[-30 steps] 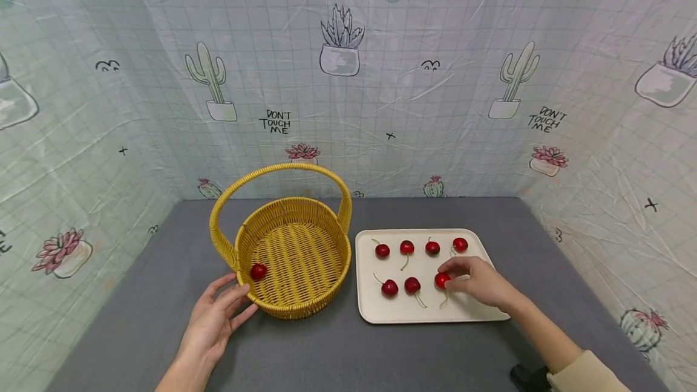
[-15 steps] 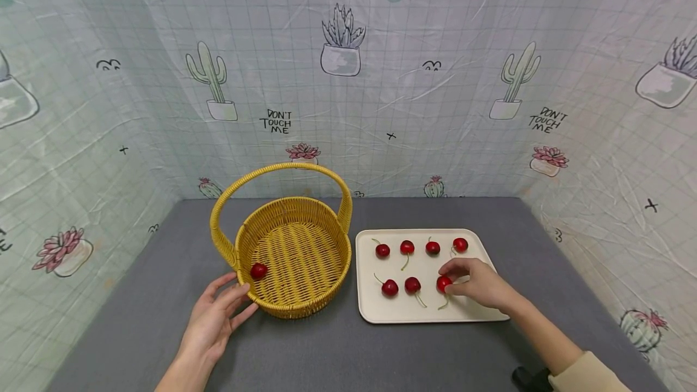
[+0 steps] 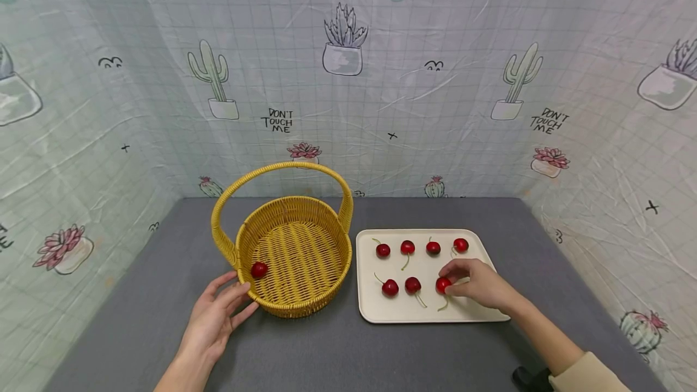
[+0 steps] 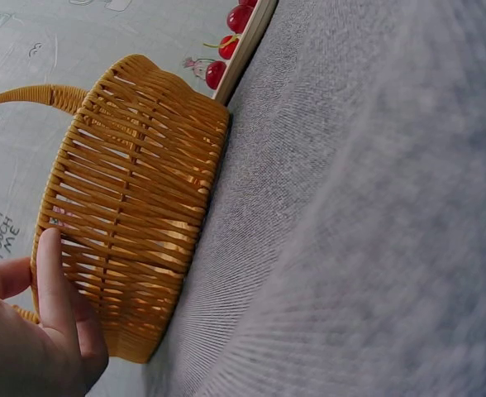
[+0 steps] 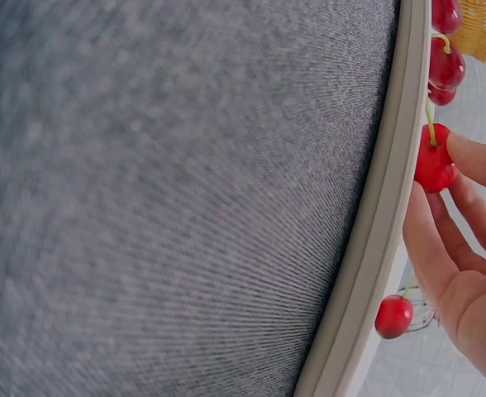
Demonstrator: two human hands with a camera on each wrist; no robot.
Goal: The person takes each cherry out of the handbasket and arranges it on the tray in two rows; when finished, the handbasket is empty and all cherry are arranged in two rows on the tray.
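A yellow wicker basket (image 3: pixel 299 259) with a tall arched handle stands left of centre, one dark red cherry (image 3: pixel 259 270) inside near its left wall. My left hand (image 3: pixel 209 319) holds the basket's near-left rim; the left wrist view shows fingers (image 4: pixel 53 273) against the weave. To the right lies a cream tray (image 3: pixel 381 313) with cherries in two rows, stems attached. At the right end of the front row, my right hand (image 3: pixel 479 286) pinches a bright red cherry (image 3: pixel 443 285) between thumb and fingers, its stem pointing toward me. Part of that cherry is hidden behind the fingertips.
Several other cherries (image 3: pixel 412 285) sit on the tray. The grey tabletop (image 3: pixel 305 349) ends at a patterned cloth backdrop (image 3: pixel 381 162) behind and at both sides. A dark object (image 3: pixel 529 378) shows beside the right sleeve (image 3: pixel 585 374); its kind is unclear.
The cherry at my right fingertips has shifted very slightly toward me, its stem turning a little. My left hand and the basket keep their places.
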